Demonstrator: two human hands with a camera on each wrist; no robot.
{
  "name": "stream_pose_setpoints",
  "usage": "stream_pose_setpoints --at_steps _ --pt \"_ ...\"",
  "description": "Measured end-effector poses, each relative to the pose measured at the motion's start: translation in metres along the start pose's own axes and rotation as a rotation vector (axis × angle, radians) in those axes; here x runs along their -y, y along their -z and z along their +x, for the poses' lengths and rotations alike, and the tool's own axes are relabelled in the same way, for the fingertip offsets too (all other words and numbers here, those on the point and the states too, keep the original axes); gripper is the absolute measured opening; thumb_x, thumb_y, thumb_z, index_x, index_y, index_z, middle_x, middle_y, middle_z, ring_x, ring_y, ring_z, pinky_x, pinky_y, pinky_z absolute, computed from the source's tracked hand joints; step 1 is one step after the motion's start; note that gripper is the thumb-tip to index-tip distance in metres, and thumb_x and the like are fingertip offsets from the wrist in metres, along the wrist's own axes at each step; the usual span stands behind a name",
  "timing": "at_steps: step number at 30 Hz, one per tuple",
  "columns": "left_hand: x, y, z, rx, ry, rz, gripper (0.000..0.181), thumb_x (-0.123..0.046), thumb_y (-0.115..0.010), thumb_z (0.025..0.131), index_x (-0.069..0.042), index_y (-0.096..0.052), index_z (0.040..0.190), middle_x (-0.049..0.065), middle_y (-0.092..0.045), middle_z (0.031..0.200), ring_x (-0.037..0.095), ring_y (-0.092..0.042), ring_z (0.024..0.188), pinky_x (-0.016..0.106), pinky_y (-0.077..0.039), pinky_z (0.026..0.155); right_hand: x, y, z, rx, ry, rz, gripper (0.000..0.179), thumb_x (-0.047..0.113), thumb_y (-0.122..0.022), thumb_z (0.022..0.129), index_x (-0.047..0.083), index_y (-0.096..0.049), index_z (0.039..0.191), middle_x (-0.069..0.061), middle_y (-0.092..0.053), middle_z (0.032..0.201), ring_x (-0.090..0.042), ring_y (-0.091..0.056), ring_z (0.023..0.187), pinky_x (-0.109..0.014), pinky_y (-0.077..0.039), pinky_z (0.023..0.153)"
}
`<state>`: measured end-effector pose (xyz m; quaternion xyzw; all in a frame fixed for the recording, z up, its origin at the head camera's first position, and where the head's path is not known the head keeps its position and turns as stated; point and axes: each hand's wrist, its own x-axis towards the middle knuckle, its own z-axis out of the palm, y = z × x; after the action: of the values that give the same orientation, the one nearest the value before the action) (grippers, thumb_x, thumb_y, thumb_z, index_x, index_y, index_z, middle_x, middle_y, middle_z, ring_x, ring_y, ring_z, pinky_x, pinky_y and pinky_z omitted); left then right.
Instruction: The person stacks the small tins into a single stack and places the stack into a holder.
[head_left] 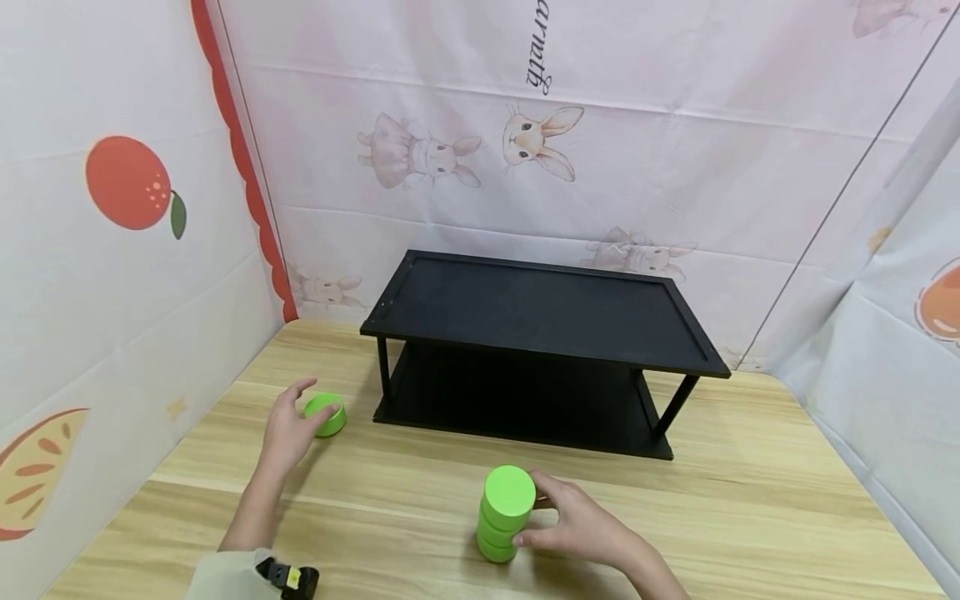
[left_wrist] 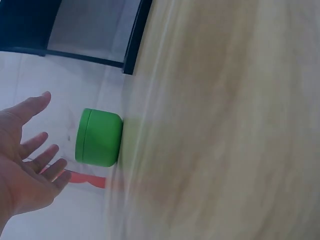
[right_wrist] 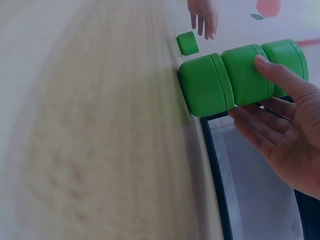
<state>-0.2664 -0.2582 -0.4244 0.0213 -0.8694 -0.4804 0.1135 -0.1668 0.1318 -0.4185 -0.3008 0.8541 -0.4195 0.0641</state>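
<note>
A lone round green jar stands on the table at the left, its body showing from the side in the left wrist view. My left hand is beside it, with fingers spread; in the left wrist view a gap separates them from the jar. Nearer to me, three like green jars form an upright stack. At its right side, my right hand holds the stack, thumb against the middle jar and the other fingers on the far side, partly hidden.
Behind the jars is a black two-tier rack with thin posts, its upper shelf overhanging the lower one. The wood-grain table meets printed cloth walls at the back and both sides.
</note>
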Motion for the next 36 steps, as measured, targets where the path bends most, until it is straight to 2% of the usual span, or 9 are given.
stream_pose_setpoints --at_steps 5,13,21,30,36 --pt "0.006 0.0 0.0 0.031 0.033 -0.009 0.069 -0.017 -0.065 0.086 0.005 -0.027 0.14 0.031 -0.025 0.139 0.044 -0.023 0.127 0.058 -0.024 0.1 0.0 0.0 0.0 -0.001 -0.005 -0.005 0.059 0.031 -0.076 0.075 0.017 -0.05 0.125 0.007 -0.057 0.113 -0.013 -0.056 0.1 -0.034 -0.047 0.085" --pt "0.012 -0.001 -0.001 0.08 0.037 -0.051 0.072 -0.01 -0.065 0.085 0.008 -0.022 0.14 0.031 -0.025 0.139 0.048 -0.03 0.122 0.054 -0.032 0.097 0.001 0.0 0.0 0.002 -0.011 -0.001 0.059 0.033 -0.075 0.075 0.017 -0.049 0.126 0.007 -0.057 0.114 -0.013 -0.056 0.1 -0.034 -0.047 0.086" --pt "0.015 -0.001 -0.001 0.104 0.071 -0.072 0.073 -0.009 -0.064 0.086 0.008 -0.019 0.14 0.031 -0.024 0.14 0.047 -0.031 0.122 0.05 -0.033 0.098 0.002 0.0 0.0 0.001 -0.012 0.0 0.058 0.034 -0.075 0.076 0.016 -0.05 0.125 0.007 -0.057 0.113 -0.013 -0.056 0.1 -0.034 -0.047 0.086" --pt "0.021 -0.001 -0.002 0.1 0.091 -0.1 0.075 -0.009 -0.066 0.085 0.01 -0.018 0.14 0.032 -0.024 0.139 0.046 -0.031 0.124 0.046 -0.034 0.098 0.001 0.0 0.0 -0.005 0.002 -0.009 0.056 0.033 -0.074 0.076 0.015 -0.05 0.124 0.007 -0.058 0.112 -0.013 -0.056 0.099 -0.033 -0.047 0.085" --pt "0.026 -0.001 -0.002 0.101 0.104 -0.086 0.077 -0.015 -0.067 0.085 0.01 -0.019 0.139 0.034 -0.025 0.137 0.046 -0.032 0.123 0.048 -0.032 0.1 0.0 0.0 0.001 -0.008 0.009 -0.01 0.055 0.033 -0.075 0.076 0.015 -0.051 0.122 0.007 -0.058 0.111 -0.012 -0.057 0.098 -0.033 -0.048 0.085"
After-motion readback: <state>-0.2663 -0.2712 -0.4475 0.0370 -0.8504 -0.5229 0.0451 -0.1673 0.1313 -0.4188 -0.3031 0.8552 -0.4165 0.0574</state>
